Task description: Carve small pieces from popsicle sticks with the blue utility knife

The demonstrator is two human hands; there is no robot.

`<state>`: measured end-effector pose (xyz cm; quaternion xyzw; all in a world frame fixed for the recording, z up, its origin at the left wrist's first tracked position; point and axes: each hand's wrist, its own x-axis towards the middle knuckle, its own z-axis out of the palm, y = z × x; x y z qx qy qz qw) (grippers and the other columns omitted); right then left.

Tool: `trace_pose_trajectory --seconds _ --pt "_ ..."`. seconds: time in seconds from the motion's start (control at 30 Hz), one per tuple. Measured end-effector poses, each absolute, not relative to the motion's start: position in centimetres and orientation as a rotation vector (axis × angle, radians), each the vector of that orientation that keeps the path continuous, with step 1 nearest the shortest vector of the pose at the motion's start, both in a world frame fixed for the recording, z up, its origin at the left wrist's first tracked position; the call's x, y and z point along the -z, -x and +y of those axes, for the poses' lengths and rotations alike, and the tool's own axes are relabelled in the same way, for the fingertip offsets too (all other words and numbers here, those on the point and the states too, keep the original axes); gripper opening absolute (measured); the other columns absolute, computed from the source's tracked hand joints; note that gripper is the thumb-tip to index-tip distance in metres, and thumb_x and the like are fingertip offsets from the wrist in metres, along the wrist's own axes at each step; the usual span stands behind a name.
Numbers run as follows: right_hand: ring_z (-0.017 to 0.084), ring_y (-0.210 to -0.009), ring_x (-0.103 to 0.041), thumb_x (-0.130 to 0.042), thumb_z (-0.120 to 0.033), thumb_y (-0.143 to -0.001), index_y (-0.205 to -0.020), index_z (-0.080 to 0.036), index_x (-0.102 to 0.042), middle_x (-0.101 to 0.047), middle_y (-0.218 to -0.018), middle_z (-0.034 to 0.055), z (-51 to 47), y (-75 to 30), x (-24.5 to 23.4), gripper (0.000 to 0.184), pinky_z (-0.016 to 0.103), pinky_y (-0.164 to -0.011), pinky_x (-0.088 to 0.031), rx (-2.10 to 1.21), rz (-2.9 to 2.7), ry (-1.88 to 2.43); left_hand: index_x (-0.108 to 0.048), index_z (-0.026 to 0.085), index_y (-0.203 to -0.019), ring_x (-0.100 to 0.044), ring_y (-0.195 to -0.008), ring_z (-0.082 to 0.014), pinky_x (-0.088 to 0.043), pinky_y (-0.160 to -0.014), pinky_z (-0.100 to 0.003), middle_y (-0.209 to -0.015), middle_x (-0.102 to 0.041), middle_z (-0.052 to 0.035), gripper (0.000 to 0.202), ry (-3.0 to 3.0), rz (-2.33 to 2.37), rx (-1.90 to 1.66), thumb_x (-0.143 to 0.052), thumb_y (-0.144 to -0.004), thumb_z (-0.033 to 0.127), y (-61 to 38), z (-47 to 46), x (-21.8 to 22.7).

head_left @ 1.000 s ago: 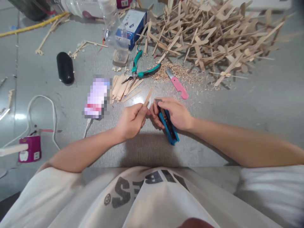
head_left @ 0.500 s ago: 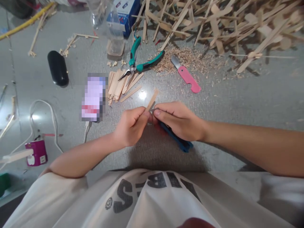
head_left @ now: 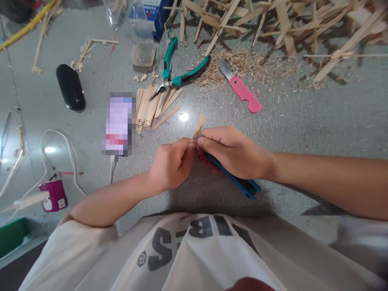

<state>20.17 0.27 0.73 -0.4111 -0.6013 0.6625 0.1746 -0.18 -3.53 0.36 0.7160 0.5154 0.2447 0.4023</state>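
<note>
My left hand [head_left: 174, 163] is closed, pinching a flat wooden craft stick [head_left: 199, 126] near its lower end. The stick's free end points up and to the right. Wrapped in my right hand [head_left: 235, 151] is a blue utility knife [head_left: 239, 184], its handle sticking out below the palm. A bit of grey blade shows at the right fingertips, against the stick; the rest is covered by fingers. Above my hands lies a stack of craft sticks [head_left: 147, 111], with green-handled needle-nose pliers [head_left: 167, 83] resting open on it. A pink folding knife [head_left: 245, 93] lies unfolded further right.
Wood shavings [head_left: 239, 66] and a big heap of craft sticks [head_left: 281, 24] lie at the back. On the left are a phone [head_left: 118, 123] on a cable, a black oval case [head_left: 70, 87] and a purple plug adapter [head_left: 53, 196]. A plastic container [head_left: 144, 55] stands behind the pliers.
The stick has shifted slightly, with less of it showing above my left fingers. My right hand and the knife have tilted a little, exposing more handle. The view has shifted slightly.
</note>
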Motion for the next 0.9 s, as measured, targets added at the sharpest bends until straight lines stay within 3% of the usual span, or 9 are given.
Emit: trace_pose_trajectory --seconds 0.33,0.7,0.9 --pt "0.012 -0.049 -0.054 -0.046 -0.010 -0.109 -0.062 -0.023 -0.053 -0.061 -0.052 -0.0016 0.0 -19.7 -0.8 0.049 0.026 -0.048 -0.042 -1.836 -1.668 1.270 -0.063 0.022 -0.085 -0.067 -0.059 -0.0136 -0.045 -0.061 -0.028 -0.074 -0.080 -0.0030 0.036 -1.940 1.362 -0.610 -0.048 -0.116 0.032 0.2 -3.7 -0.1" --pt "0.012 -0.045 -0.055 -0.050 -0.013 -0.110 -0.070 -0.022 -0.058 -0.060 -0.059 -0.0013 0.0 -19.4 -0.5 0.042 0.025 -0.041 -0.040 -1.965 -1.478 1.244 -0.063 0.023 -0.088 -0.069 -0.063 -0.0146 -0.049 -0.065 -0.029 -0.078 -0.082 -0.0033 0.036 -1.967 1.391 -0.602 -0.046 -0.117 0.033 0.4 -3.9 0.3" --pt "0.010 -0.043 -0.055 -0.053 -0.010 -0.108 -0.067 -0.020 -0.059 -0.060 -0.059 -0.0015 0.1 -19.3 -0.7 0.042 0.023 -0.039 -0.039 -2.026 -1.366 1.251 -0.061 0.023 -0.086 -0.064 -0.058 -0.0148 -0.041 -0.061 -0.029 -0.071 -0.077 -0.0035 0.040 -2.062 1.446 -0.564 -0.042 -0.119 0.037 0.4 -3.9 0.8"
